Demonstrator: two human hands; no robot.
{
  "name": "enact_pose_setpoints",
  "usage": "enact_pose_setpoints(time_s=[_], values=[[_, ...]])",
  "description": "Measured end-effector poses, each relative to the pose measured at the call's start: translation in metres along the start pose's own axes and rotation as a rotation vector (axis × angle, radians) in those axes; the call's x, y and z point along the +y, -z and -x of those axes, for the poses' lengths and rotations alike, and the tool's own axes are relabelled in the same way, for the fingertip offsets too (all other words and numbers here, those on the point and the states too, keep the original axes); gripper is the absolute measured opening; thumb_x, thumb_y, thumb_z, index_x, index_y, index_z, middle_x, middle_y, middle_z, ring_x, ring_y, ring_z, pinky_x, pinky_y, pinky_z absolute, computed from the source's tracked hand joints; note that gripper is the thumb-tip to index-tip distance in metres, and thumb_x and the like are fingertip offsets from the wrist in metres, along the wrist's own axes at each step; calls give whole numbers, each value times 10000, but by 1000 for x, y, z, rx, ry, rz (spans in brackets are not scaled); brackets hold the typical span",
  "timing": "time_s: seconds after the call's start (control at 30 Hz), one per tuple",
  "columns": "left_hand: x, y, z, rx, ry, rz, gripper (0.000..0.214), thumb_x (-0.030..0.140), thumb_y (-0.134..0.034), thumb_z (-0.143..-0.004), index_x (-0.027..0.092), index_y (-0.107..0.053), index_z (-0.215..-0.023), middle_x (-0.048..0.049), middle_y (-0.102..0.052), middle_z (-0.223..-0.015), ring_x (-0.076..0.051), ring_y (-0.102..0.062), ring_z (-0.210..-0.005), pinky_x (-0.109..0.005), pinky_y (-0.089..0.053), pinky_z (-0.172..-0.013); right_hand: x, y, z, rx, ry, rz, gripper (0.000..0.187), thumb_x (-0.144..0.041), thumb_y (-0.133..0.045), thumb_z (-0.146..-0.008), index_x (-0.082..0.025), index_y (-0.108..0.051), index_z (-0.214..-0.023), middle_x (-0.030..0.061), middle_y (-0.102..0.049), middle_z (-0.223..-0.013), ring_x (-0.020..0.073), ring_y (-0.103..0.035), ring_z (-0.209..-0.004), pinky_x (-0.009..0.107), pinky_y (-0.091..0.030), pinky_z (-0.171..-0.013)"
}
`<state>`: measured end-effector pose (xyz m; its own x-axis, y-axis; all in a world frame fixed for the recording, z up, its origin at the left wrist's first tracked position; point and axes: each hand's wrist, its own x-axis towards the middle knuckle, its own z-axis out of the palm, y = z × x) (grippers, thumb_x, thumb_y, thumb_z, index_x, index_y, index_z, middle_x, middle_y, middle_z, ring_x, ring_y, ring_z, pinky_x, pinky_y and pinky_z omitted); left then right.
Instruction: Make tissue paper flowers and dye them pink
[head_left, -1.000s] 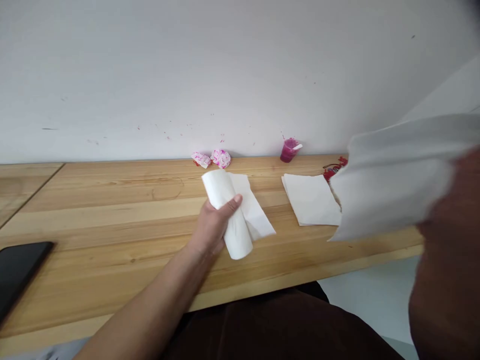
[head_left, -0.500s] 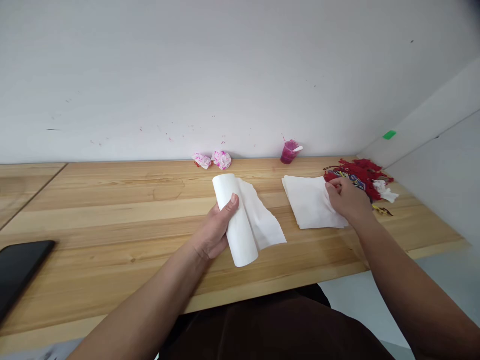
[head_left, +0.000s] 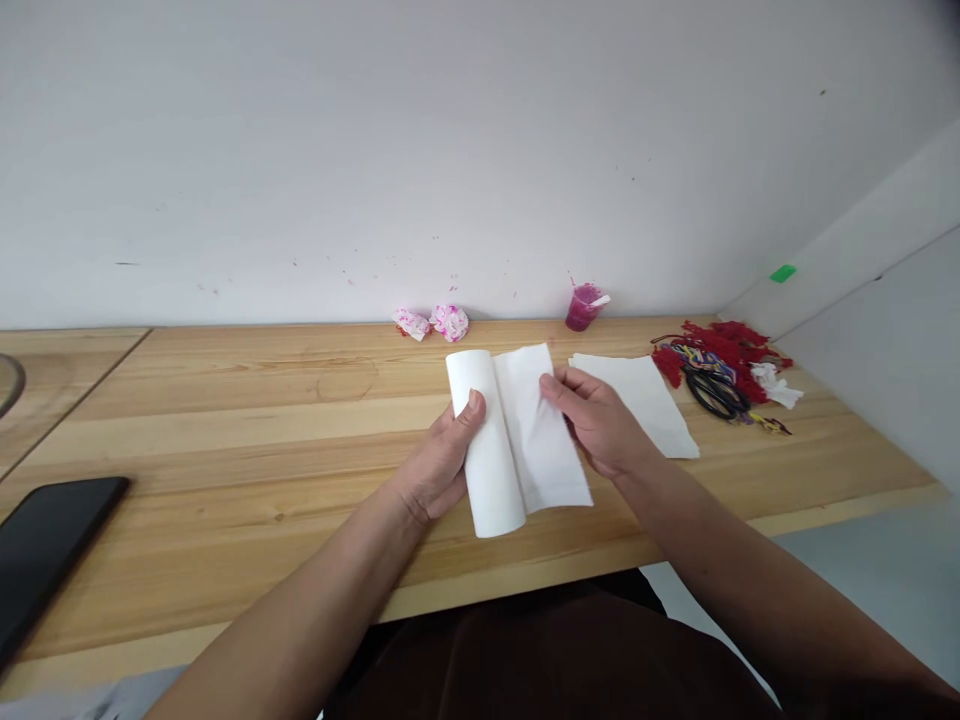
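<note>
My left hand is closed around a white paper towel roll, its thumb on the front and the other fingers hidden behind. From the roll's right side hangs a loose sheet. My right hand pinches the right edge of that sheet between thumb and fingers. Partly behind my right hand, a stack of white paper sheets lies flat on the wooden table.
Against the wall stand a cup of purple liquid with a white stick and two pink-stained paper wads. Red tasselled cords and a black cord coil lie at right. A black phone is at left.
My right hand has left the paper stack and moved left to pinch the loose sheet of the roll. The black cord coil now shows. My left hand keeps its hold.
</note>
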<state>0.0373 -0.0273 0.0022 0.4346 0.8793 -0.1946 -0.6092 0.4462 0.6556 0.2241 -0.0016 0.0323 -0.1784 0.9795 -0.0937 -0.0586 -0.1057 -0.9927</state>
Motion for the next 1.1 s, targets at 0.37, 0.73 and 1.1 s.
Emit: enact_pose_setpoints(time_s=[0.37, 0.73, 1.1], values=[[7, -4, 1, 77, -7, 15, 906, 538, -908, -694, 163, -553, -1438, -206, -739, -1267, -386, -692, -1207, -550, -514, -1103, -45, 26, 12, 367, 449, 435, 289, -516, -665, -945, -240, -653, -863, -3, -573, -699, 141, -454, -587, 272, -362, -511], [9, 0, 2, 180, -62, -149, 617, 314, -933, -702, 153, -661, -1232, -177, -733, -1272, -318, -727, -1078, -458, -611, -926, -24, 51, 15, 442, 459, 606, 406, -543, -593, -975, -236, -543, -715, -11, -478, -653, 151, -412, -595, 294, -330, -522], [1, -6, 1, 254, -194, -255, 543, 361, -903, -722, 171, -692, -1184, -136, -769, -1201, -284, -735, -1019, -397, -604, -871, -45, 35, 47, 629, 853, 1003, 286, -344, -587, -997, -238, -561, -733, -36, -394, -602, 145, -351, -556, 314, -316, -546]])
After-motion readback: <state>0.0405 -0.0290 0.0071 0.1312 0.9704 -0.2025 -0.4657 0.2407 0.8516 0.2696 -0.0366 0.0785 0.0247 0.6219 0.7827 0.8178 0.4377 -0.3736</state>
